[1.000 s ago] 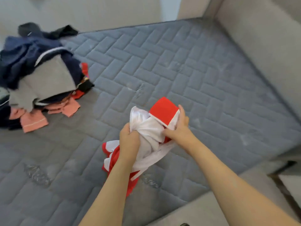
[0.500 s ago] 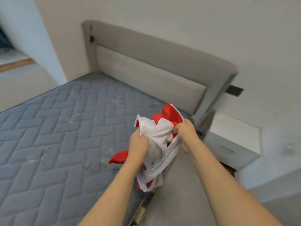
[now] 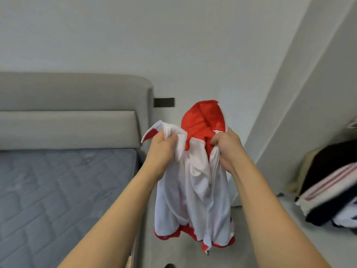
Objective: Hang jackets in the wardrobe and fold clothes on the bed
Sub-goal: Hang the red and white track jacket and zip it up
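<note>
Red-and-white lined zip jacket (image 3: pixel 195 182) hangs long axis vertical, between hands; left hand (image 3: pixel 162 149) and right hand (image 3: pixel 227 147) level, each gripping collar edge; neither nearer.

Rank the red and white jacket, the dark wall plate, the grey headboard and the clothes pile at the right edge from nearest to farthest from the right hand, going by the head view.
1. Red and white jacket: gripped by the right hand.
2. Dark wall plate: up and left, on the wall.
3. Clothes pile: far right edge.
4. Grey headboard: far left, beyond the left hand.
</note>
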